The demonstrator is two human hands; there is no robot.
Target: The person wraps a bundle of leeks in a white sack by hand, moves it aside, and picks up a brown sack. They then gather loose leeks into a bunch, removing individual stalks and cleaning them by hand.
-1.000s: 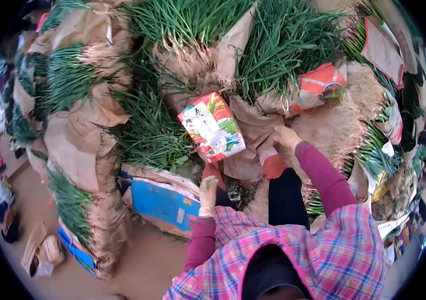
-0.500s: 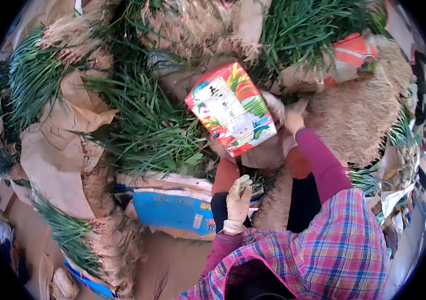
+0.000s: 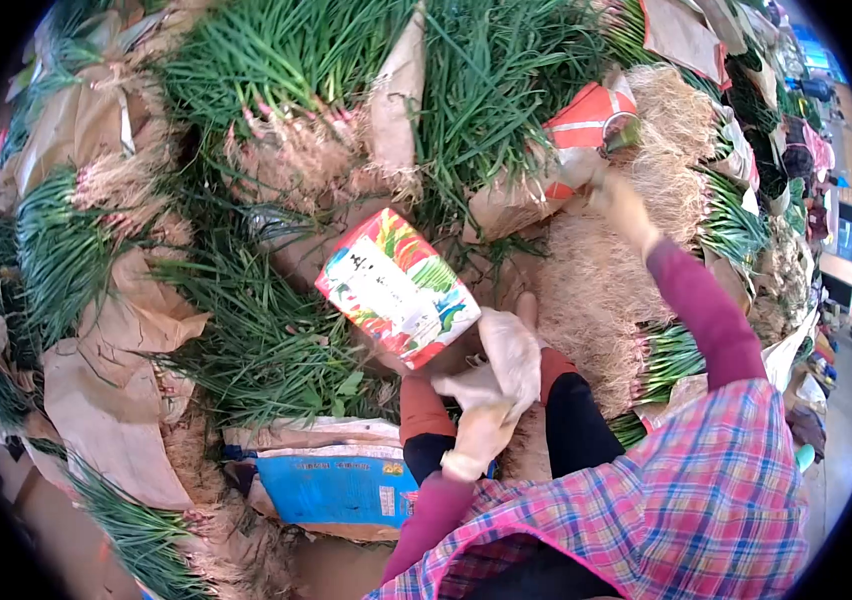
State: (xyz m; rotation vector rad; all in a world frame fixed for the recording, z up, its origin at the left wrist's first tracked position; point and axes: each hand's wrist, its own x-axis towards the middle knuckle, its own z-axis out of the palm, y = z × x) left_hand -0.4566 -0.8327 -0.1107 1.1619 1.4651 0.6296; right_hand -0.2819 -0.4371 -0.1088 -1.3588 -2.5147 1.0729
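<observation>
My left hand (image 3: 481, 438), in a pale glove, is closed on a limp whitish cloth-like piece (image 3: 512, 358) between my knees. A corner of this piece lies close to a red and white printed box (image 3: 398, 288) standing just ahead. My right arm stretches forward, with my right hand (image 3: 628, 213) blurred over a mass of dry pale roots. Nearest to that hand is an orange and white wrapper (image 3: 591, 118) by a bundle of green onions (image 3: 506, 90); motion smears the fingers.
Green onion bundles (image 3: 291, 60) lie along the far side, and loose onions (image 3: 266, 330) at left. A blue carton (image 3: 331, 488) sits by my left leg. Brown paper (image 3: 106, 425) covers part of the left stack. Bundled roots (image 3: 596, 280) are piled at right.
My right hand has moved from beside the box out towards the orange wrapper. My left hand, fingers raised and apart from the whitish piece before, now grips it. The view has shifted.
</observation>
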